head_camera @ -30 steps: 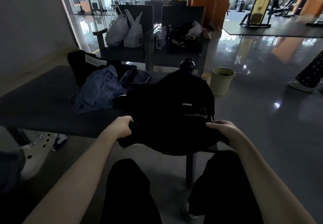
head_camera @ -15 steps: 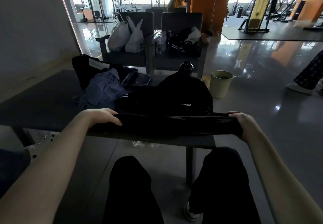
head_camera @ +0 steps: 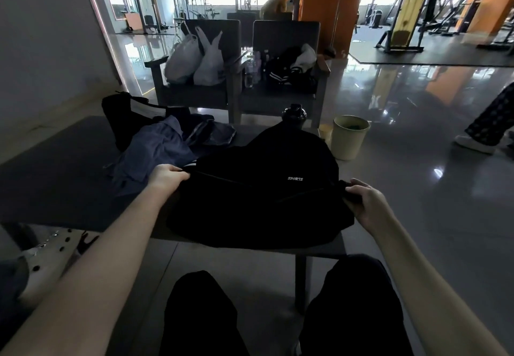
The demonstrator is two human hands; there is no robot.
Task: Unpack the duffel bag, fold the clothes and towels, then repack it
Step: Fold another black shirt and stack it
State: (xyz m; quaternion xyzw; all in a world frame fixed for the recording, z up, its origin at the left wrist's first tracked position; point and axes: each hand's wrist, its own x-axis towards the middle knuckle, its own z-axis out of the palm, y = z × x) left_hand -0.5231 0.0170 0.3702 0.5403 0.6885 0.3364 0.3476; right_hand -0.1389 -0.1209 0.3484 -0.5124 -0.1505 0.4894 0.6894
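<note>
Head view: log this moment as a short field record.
left hand: grips the left edge of the black fabric item
right hand: grips its right edge
table: black fabric item lies across its near edge
blue-grey clothes: heaped on table, behind left hand
bottle: behind the black fabric, mostly hidden
bin: on floor, right of table

Your left hand (head_camera: 167,176) and right hand (head_camera: 367,202) each pinch an edge of the black garment (head_camera: 258,211) lying on the table (head_camera: 55,177). Behind the garment stands a bottle (head_camera: 294,113); left of it lie blue clothes (head_camera: 155,152) and a black bag (head_camera: 122,116).
</note>
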